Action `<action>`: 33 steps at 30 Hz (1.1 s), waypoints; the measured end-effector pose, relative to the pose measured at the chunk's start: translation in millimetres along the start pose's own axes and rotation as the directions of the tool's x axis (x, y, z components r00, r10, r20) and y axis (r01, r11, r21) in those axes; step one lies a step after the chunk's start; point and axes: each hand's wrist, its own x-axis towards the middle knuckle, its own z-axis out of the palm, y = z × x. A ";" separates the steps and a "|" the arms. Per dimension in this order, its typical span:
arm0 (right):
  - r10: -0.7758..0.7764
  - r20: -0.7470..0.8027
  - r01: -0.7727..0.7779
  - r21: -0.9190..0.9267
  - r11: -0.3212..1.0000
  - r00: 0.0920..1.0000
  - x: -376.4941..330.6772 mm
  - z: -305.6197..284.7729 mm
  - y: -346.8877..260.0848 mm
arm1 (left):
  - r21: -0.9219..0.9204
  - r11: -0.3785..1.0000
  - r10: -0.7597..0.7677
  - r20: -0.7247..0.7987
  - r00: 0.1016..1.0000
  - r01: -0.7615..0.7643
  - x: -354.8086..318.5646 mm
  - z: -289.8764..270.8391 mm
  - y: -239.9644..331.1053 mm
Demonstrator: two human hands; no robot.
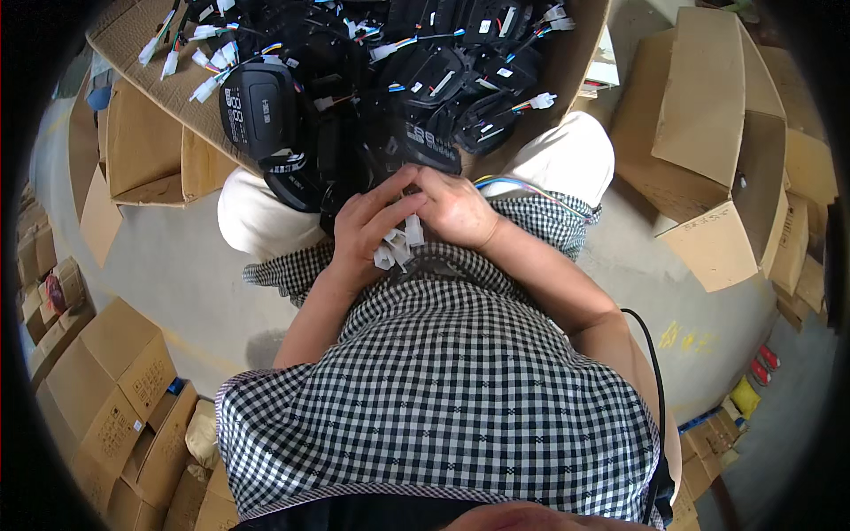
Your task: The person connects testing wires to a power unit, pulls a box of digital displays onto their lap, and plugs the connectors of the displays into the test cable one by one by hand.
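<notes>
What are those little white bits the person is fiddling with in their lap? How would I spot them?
Start at the big open cardboard box of black plastic display units above the knees, then drop to the two hands meeting over the checked shirt. Between the left hand and right hand sits a cluster of small white plastic wire connectors, the only white ones lying outside the box.

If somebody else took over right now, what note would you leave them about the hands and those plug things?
Left hand: closed around a bunch of white plugs at the lap.
Right hand: touching the same bunch, fingers curled over it.
Cardboard box ahead holds many black display units with wired white plugs.
Done: one bunch gathered in hand.
Left: cannot tell how many units have been handled.
</notes>
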 end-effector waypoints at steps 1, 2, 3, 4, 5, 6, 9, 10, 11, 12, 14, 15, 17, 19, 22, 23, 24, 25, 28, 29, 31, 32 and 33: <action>-0.008 -0.028 0.009 0.008 1.000 1.000 2.2 0.6 1.5 | -0.018 1.000 0.002 -0.022 1.000 -0.003 -1.0 0.5 -2.9; -0.016 -0.057 0.017 0.016 1.000 0.998 4.9 1.0 3.3 | -0.036 0.999 0.004 -0.043 0.999 -0.005 -2.0 0.2 -5.3; -0.044 -0.035 0.045 0.040 0.998 0.998 5.7 -1.4 7.0 | -0.110 0.991 -0.078 -0.023 0.997 0.075 -3.5 -1.9 -6.1; -0.012 0.004 0.012 0.064 0.998 1.000 7.1 -9.1 2.2 | -0.182 0.970 -0.166 0.000 0.986 0.163 -7.1 -4.0 -7.2; 0.018 0.073 -0.029 0.150 0.988 0.997 4.3 -16.5 0.8 | -0.197 0.951 -0.238 0.021 0.971 0.238 -11.8 -7.5 -9.3; 0.041 0.145 -0.074 0.231 0.970 0.989 0.5 -24.7 0.6 | -0.146 0.971 -0.194 -0.028 0.981 0.188 -13.4 -9.7 -10.7; 0.472 0.231 -0.499 0.635 0.589 0.851 -1.5 -52.3 -24.5 | -0.130 0.926 -0.356 0.009 0.935 0.354 -17.2 -12.3 -9.4; 0.572 0.332 -0.631 0.617 0.469 0.750 3.0 -64.6 -32.4 | -0.114 0.938 -0.326 0.033 0.945 0.328 -13.0 -15.6 -5.4; 0.574 0.336 -0.634 0.620 0.462 0.747 4.8 -66.4 -36.7 | -0.096 0.949 -0.296 0.057 0.954 0.300 -10.9 -16.8 -2.7; 0.525 0.219 -0.543 0.578 0.610 0.822 7.5 -65.3 -41.5 | -0.096 0.948 -0.299 0.063 0.952 0.304 -11.1 -15.4 -2.8; 0.457 0.105 -0.442 0.511 0.737 0.883 10.8 -63.0 -47.7 | -0.038 0.983 -0.180 0.004 0.984 0.180 -10.5 -11.6 -5.9; 0.422 0.105 -0.429 0.374 0.822 0.900 11.5 -62.2 -50.4 | -0.039 0.983 -0.179 0.008 0.984 0.180 -11.8 -11.3 -5.4; 0.433 0.215 -0.466 0.135 0.875 0.875 15.1 -63.9 -56.7 | 0.036 0.991 -0.135 0.078 0.988 0.133 -12.1 -12.7 -6.1; 0.458 0.303 -0.492 0.040 0.870 0.836 17.0 -68.5 -64.0 | 0.098 0.988 -0.130 0.147 0.981 0.117 -12.4 -16.4 -1.3; 0.500 0.450 -0.528 -0.070 0.846 0.740 16.5 -64.5 -64.9 | 0.216 0.974 -0.128 0.258 0.958 0.072 -19.7 -20.5 4.5; 0.473 0.472 -0.524 -0.027 0.851 0.744 13.6 -59.9 -61.9 | 0.210 0.976 -0.114 0.277 0.954 0.056 -21.1 -22.3 5.0; 0.445 0.493 -0.520 0.017 0.854 0.748 11.1 -56.0 -59.1 | 0.203 0.978 -0.100 0.297 0.950 0.040 -22.0 -23.5 4.5; 0.439 0.504 -0.524 0.030 0.851 0.743 10.3 -51.9 -57.2 | 0.178 0.983 -0.086 0.298 0.951 0.033 -24.7 -24.3 2.4; 0.443 0.525 -0.526 0.010 0.850 0.726 11.3 -51.3 -60.7 | 0.193 0.980 -0.097 0.304 0.948 0.039 -27.7 -25.7 3.4; 0.435 0.508 -0.527 0.046 0.848 0.743 9.9 -50.2 -60.3 | 0.193 0.981 -0.082 0.296 0.951 0.025 -27.5 -24.9 2.6; 0.411 0.479 -0.508 0.086 0.857 0.776 4.2 -45.2 -54.3 | 0.186 0.982 -0.076 0.300 0.951 0.020 -27.1 -24.1 4.8; 0.378 0.454 -0.477 0.123 0.870 0.807 3.0 -43.8 -50.9 | 0.186 0.982 -0.078 0.295 0.952 0.023 -26.6 -23.9 5.3; 0.382 0.451 -0.481 0.124 0.868 0.807 3.9 -44.1 -47.4 | 0.183 0.983 -0.074 0.299 0.951 0.019 -24.0 -25.4 4.7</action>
